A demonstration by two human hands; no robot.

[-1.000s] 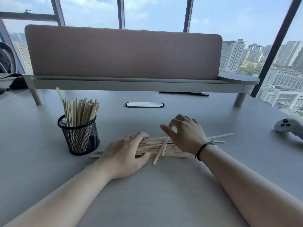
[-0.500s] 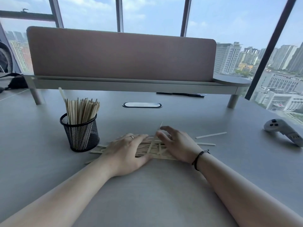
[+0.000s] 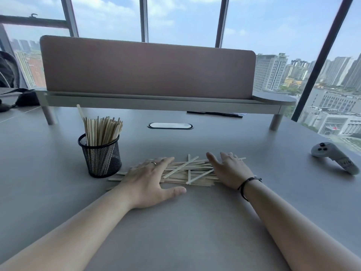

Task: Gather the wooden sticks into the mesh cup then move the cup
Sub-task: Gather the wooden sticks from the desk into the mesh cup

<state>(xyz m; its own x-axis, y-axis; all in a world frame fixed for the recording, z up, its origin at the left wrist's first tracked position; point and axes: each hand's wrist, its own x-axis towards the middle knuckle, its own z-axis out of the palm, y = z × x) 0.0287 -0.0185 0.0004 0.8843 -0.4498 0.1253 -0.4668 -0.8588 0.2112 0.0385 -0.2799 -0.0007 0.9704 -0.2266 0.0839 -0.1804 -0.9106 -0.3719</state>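
Head view, looking down: loose pile of wooden sticks [image 3: 187,173] lying flat on grey table [image 3: 175,231], just right of black mesh cup [image 3: 101,157] already holding upright sticks [image 3: 101,130]. Left hand [image 3: 148,180] flat on the pile's left end, fingers straight and together, thumb spread on the table. Right hand [image 3: 230,171] flat on the pile's right end, fingers extended, slightly apart. White controller [image 3: 334,159] far right of the cup
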